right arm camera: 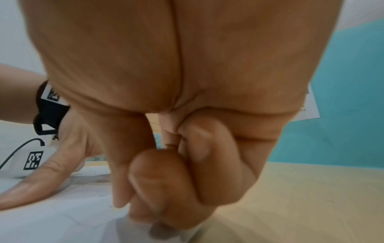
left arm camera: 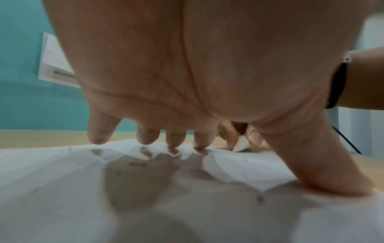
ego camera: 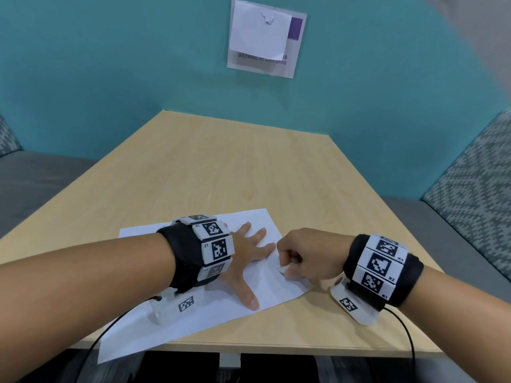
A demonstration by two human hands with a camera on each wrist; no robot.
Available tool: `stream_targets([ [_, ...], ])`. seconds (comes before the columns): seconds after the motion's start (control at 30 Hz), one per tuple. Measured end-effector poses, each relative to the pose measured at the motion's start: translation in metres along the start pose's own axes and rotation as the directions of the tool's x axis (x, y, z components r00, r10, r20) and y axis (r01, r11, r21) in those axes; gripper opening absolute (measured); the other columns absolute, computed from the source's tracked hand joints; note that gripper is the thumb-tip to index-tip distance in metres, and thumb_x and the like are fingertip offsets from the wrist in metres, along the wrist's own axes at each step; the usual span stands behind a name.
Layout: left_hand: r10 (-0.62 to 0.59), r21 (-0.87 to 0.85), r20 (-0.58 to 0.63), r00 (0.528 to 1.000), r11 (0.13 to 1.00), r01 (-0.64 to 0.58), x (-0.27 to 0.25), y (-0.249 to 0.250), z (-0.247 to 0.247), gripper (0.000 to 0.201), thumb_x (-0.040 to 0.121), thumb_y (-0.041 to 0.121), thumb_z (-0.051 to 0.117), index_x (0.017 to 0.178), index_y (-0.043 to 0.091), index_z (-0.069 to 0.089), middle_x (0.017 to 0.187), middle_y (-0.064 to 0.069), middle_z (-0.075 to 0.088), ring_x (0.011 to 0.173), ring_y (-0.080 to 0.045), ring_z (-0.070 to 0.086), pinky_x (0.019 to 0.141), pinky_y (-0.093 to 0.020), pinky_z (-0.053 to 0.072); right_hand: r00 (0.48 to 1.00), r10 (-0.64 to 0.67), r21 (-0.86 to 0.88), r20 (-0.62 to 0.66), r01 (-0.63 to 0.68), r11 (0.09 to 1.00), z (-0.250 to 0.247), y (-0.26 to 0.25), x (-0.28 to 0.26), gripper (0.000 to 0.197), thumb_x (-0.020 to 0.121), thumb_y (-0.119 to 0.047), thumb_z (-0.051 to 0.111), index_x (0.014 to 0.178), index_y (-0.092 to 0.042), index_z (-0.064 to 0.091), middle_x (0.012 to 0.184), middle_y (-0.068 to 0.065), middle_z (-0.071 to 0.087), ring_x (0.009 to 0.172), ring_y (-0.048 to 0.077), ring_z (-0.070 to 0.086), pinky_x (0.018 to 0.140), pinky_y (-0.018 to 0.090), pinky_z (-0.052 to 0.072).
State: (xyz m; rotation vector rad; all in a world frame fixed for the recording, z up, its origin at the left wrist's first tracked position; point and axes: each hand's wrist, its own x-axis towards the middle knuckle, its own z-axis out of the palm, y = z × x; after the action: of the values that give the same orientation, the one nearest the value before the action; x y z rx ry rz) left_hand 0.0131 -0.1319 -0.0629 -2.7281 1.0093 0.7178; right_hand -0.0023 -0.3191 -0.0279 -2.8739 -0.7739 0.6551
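A white sheet of paper point(ego camera: 193, 322) with faint pencil marks lies at the near edge of the wooden table point(ego camera: 249, 161), one corner hanging over. My left hand point(ego camera: 249, 255) lies flat on it with fingers spread, and its fingertips point(left arm camera: 172, 144) and thumb point(left arm camera: 332, 180) press the sheet point(left arm camera: 62, 189) down. Just to the right, my right hand point(ego camera: 287, 269) is curled and pinches a small white piece point(left arm camera: 240, 145), perhaps an eraser, whose tip touches the paper near its right edge. In the right wrist view the curled right hand point(right arm camera: 158, 197) hides that piece.
The table butts against a teal wall carrying a paper-covered sign point(ego camera: 265, 37). Grey patterned benches stand at the left point(ego camera: 33, 183) and at the right point(ego camera: 470, 189). A black cable point(ego camera: 406, 335) runs from each wristband toward me.
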Motion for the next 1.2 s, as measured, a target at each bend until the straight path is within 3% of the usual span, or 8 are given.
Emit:
stream_targets([
  [0.17, 0.064, -0.015, 0.014, 0.998, 0.998, -0.064, 0.003, 0.011, -0.009, 0.111, 0.075, 0.07, 0.069, 0.156, 0.045, -0.003, 0.164, -0.005, -0.023, 0.149, -0.039, -0.021, 0.115, -0.062, -0.006, 1.0, 0.026, -0.002, 0.011, -0.026, 1.0, -0.002, 0.0, -0.002, 0.01, 0.088, -0.024, 0.066, 0.091, -0.022, 0.056, 0.071, -0.012, 0.048, 0.062, 0.003, 0.045, 0.058, 0.018, 0.034],
  [0.3, 0.115, -0.086, -0.011, 0.993, 0.99, -0.115, -0.002, 0.012, -0.009, 0.095, 0.078, 0.062, 0.073, 0.155, 0.047, 0.018, 0.165, -0.008, -0.02, 0.148, -0.038, -0.022, 0.116, -0.057, -0.008, 0.991, -0.124, 0.032, 0.057, 0.123, 0.992, 0.015, -0.017, -0.011, 0.011, 0.086, -0.022, 0.064, 0.094, -0.019, 0.057, 0.08, -0.005, 0.057, 0.068, 0.011, 0.05, 0.065, 0.024, 0.044],
  [0.5, 0.072, 0.001, 0.017, 0.997, 0.997, -0.072, 0.004, 0.013, -0.009, 0.107, 0.079, 0.065, 0.069, 0.157, 0.045, -0.002, 0.164, -0.009, -0.023, 0.148, -0.041, -0.022, 0.115, -0.061, -0.005, 0.998, -0.055, -0.002, 0.04, 0.055, 0.998, 0.005, -0.011, -0.011, 0.009, 0.085, -0.02, 0.063, 0.093, -0.015, 0.059, 0.076, -0.007, 0.057, 0.067, 0.012, 0.05, 0.065, 0.028, 0.045],
  [0.6, 0.08, -0.044, 0.009, 0.997, 0.996, -0.079, 0.007, 0.007, -0.004, 0.109, 0.076, 0.066, 0.072, 0.155, 0.047, -0.001, 0.163, -0.007, -0.025, 0.147, -0.04, -0.024, 0.115, -0.063, -0.005, 0.983, -0.147, 0.044, 0.107, 0.143, 0.989, 0.014, -0.025, -0.016, 0.011, 0.087, -0.022, 0.066, 0.093, -0.016, 0.06, 0.082, -0.001, 0.058, 0.072, 0.015, 0.052, 0.071, 0.031, 0.048],
  [0.77, 0.055, -0.011, 0.012, 0.998, 0.998, -0.055, 0.01, 0.009, -0.004, 0.108, 0.076, 0.068, 0.07, 0.154, 0.051, -0.002, 0.163, -0.008, -0.025, 0.148, -0.042, -0.021, 0.114, -0.066, -0.002, 0.998, -0.041, 0.018, 0.048, 0.04, 0.999, 0.003, -0.008, -0.009, 0.01, 0.086, -0.021, 0.065, 0.091, -0.019, 0.057, 0.072, -0.01, 0.052, 0.064, 0.008, 0.048, 0.064, 0.026, 0.044],
  [0.9, 0.07, -0.025, 0.007, 0.997, 0.997, -0.07, 0.013, 0.004, -0.001, 0.108, 0.074, 0.07, 0.071, 0.153, 0.053, -0.001, 0.163, -0.006, -0.026, 0.147, -0.043, -0.022, 0.113, -0.068, -0.001, 0.986, -0.127, 0.05, 0.11, 0.122, 0.991, 0.014, -0.02, -0.013, 0.014, 0.086, -0.022, 0.066, 0.097, -0.014, 0.062, 0.088, 0.003, 0.063, 0.073, 0.014, 0.053, 0.073, 0.034, 0.05],
  [1.03, 0.056, 0.004, 0.007, 0.998, 0.998, -0.056, 0.015, 0.006, -0.001, 0.115, 0.073, 0.073, 0.07, 0.152, 0.053, -0.01, 0.163, -0.006, -0.026, 0.148, -0.042, -0.022, 0.113, -0.067, -0.002, 0.999, -0.006, 0.011, 0.048, 0.005, 1.0, -0.003, 0.001, -0.004, 0.008, 0.087, -0.022, 0.064, 0.092, -0.018, 0.059, 0.074, -0.009, 0.054, 0.065, 0.008, 0.048, 0.062, 0.024, 0.041],
  [1.2, 0.07, -0.007, 0.009, 0.998, 0.998, -0.07, 0.014, 0.005, -0.001, 0.109, 0.075, 0.07, 0.07, 0.152, 0.054, -0.005, 0.163, -0.006, -0.026, 0.148, -0.043, -0.022, 0.114, -0.066, -0.002, 0.987, -0.098, 0.018, 0.124, 0.097, 0.995, 0.006, -0.01, -0.006, 0.009, 0.086, -0.02, 0.063, 0.091, -0.021, 0.055, 0.075, -0.01, 0.052, 0.066, 0.008, 0.048, 0.066, 0.026, 0.044],
])
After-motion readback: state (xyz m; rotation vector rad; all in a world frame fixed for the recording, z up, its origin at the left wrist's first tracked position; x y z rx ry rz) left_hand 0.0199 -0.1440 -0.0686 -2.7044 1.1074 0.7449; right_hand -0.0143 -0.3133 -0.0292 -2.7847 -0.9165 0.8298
